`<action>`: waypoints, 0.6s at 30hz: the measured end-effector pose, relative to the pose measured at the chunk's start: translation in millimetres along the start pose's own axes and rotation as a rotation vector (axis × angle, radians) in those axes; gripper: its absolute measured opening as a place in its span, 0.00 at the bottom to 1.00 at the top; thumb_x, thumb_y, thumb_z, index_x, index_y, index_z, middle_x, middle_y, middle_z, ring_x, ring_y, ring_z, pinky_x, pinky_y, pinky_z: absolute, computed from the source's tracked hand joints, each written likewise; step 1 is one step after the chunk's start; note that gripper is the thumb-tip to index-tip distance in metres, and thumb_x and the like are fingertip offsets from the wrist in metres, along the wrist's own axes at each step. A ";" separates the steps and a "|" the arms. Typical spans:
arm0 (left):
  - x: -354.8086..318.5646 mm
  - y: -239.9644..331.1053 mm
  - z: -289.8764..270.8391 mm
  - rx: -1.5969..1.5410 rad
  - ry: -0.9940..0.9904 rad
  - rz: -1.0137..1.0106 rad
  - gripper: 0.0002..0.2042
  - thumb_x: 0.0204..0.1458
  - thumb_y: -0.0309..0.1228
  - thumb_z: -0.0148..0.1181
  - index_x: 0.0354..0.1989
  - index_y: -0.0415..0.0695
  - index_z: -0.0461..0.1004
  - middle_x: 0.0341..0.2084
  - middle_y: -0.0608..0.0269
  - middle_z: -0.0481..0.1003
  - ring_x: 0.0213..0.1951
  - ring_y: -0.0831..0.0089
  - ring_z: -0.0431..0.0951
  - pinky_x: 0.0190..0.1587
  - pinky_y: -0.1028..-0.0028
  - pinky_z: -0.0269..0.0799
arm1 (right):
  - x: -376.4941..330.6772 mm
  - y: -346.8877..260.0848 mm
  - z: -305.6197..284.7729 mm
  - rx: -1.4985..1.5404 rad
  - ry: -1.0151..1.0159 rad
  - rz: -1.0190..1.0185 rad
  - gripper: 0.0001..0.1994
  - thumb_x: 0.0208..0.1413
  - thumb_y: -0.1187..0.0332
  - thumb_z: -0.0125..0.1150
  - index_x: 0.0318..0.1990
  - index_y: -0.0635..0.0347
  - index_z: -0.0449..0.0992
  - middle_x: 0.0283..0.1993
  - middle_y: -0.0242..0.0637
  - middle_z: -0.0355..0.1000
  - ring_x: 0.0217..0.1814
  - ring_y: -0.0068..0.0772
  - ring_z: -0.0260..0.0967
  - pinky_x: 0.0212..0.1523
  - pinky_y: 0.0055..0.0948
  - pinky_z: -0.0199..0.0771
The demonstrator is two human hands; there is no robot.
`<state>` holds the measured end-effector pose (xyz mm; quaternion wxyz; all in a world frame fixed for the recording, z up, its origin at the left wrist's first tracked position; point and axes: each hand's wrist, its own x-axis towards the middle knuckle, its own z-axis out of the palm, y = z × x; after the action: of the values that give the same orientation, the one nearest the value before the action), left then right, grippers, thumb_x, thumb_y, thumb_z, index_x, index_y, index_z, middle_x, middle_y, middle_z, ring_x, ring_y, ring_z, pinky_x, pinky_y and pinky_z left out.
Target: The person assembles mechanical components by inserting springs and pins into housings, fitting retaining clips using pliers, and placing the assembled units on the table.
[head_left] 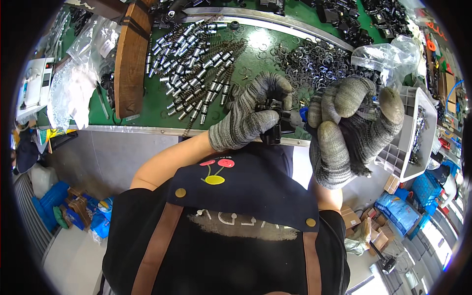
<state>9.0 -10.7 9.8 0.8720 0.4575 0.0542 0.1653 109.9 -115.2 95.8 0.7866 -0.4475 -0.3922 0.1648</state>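
Note:
My left hand (250, 114), in a grey knit glove, is closed round a small black metal part (271, 129) above the bench's front edge. My right hand (351, 125), gloved alike, is beside it with palm turned up and fingers curled. At its inner fingers is a blue-and-grey piece (303, 114), reaching toward the black part; most of it is hidden by the glove. Beyond my left hand lies a heap of silver pins with dark springs (196, 69). Many dark clips (314, 61) are spread behind my right hand.
A wooden block (130, 64) stands on the green bench at left, with clear plastic bags (78, 73) beyond it. A grey bin (418, 132) holding small parts is at right. A metal rail (265, 18) crosses the back, with black parts (339, 22) behind it.

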 end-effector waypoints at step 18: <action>-2.9 -6.8 -7.0 0.160 0.007 0.035 0.19 0.51 0.24 0.55 0.53 0.44 0.63 0.41 0.67 0.68 0.42 0.79 0.70 0.50 0.75 0.70 | 21.8 -11.0 -20.2 0.051 -0.277 0.205 0.25 0.51 0.78 0.67 0.56 0.53 0.68 0.39 0.33 0.66 0.35 0.24 0.63 0.36 0.25 0.72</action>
<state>6.3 -9.8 0.1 0.8294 0.5261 0.0621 0.1773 138.3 -119.5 109.4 0.7150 -0.4383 -0.4448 0.3143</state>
